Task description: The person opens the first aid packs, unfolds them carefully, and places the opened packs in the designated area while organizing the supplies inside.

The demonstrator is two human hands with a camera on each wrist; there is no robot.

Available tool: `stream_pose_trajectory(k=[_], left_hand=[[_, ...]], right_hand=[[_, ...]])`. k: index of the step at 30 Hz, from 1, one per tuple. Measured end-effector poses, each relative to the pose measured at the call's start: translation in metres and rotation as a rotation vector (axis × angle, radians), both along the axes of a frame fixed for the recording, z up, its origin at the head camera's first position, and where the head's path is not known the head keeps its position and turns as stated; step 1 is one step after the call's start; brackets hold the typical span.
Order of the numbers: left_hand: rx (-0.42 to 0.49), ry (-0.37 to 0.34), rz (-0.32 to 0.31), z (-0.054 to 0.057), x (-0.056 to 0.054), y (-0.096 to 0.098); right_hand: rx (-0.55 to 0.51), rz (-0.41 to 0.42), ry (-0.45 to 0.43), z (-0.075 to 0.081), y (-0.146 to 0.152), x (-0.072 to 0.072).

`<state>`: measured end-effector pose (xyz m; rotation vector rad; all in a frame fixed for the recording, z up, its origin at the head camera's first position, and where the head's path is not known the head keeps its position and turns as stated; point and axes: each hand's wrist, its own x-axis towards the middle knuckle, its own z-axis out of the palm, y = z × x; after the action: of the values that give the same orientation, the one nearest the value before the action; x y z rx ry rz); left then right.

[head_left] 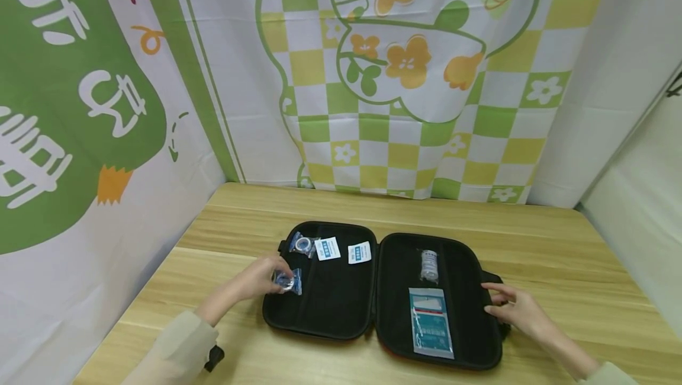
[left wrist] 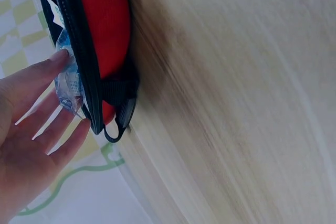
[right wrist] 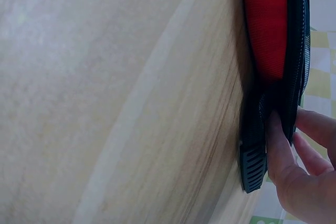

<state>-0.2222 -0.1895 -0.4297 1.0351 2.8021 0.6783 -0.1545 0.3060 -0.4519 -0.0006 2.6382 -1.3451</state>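
A black-lined case [head_left: 341, 308] with a red outer shell [left wrist: 105, 19] lies unfolded on the table. At its left edge my left hand [head_left: 264, 276] pinches a small roll in a clear and blue wrapper [head_left: 288, 282], held at the left half's lining. A similar wrapped roll [head_left: 303, 246] sits above it, beside two small white packets with blue print [head_left: 327, 249]. My right hand [head_left: 514, 308] grips the right rim near the black handle, thumb [right wrist: 278, 140] outside and fingers inside. The right half bears a clear-wrapped white roll [head_left: 428, 265] and a flat teal packet [head_left: 430, 323].
The case stands on a wood-grain table [head_left: 256, 213]. Behind it hangs a printed curtain [head_left: 373, 136] with green and yellow checks, and another printed cloth [head_left: 149, 195] hangs on the left. A black strap piece [head_left: 214, 358] shows by the left sleeve.
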Motion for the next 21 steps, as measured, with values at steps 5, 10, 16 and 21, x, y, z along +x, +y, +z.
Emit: stream_pose_trajectory(k=[5,10,16,21], left_hand=[[-0.011,-0.010,-0.039,-0.004,0.001,0.003],[0.008,-0.054,-0.039,-0.005,0.005,0.007],[0.013,-0.102,-0.030,-0.008,0.009,0.011],[0.056,-0.131,-0.035,-0.014,0.010,0.013]], right_hand=[[-0.023,0.002,-0.011,0.000,0.000,0.000],[-0.017,-0.009,-0.023,-0.001,0.001,0.000],[-0.008,-0.016,-0.032,-0.002,0.001,-0.001],[-0.003,-0.012,-0.035,-0.001,0.002,-0.001]])
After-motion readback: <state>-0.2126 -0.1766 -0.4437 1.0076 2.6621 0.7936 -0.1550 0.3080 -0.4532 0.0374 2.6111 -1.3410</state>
